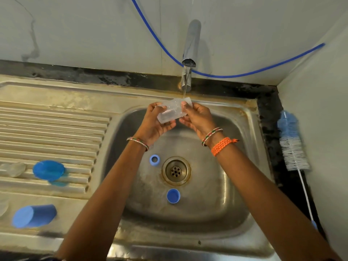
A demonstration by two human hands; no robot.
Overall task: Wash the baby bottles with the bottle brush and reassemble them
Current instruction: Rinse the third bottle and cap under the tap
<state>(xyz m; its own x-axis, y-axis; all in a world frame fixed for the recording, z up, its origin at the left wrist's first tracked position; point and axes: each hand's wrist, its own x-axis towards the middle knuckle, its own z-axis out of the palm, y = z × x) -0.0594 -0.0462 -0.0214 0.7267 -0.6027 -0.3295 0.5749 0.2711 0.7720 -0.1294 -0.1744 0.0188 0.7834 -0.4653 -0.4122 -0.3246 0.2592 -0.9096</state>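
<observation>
Steel sink [235, 129] fills the frame, basin on the right, ribbed drainboard [56, 129] on the left, and the tap [189, 53] at the back edge is running. Under that stream, over the basin's back half, both hands are on a clear bottle [172, 110]: the left hand [156, 123] has its fingers curled round the lower end, the right hand [197, 119] pinches the upper end, thumb on top. Looks like rinsing, by my read. The bottle brush [292, 146] lies idle on the dark ledge along the sink's right edge, well apart from the hands. On the drainboard's front-left part, a pale blue cap [33, 216] on its side and a translucent blue cap [49, 170], with clear pieces at the far left edge (too blurred to name). Down in the basin, a blue ring [154, 160] just left of the drain [176, 170] and a small blue cap [173, 195] in front of it. Nothing is reassembled yet; the loose parts and putting the bottles back together look like the work ahead.
</observation>
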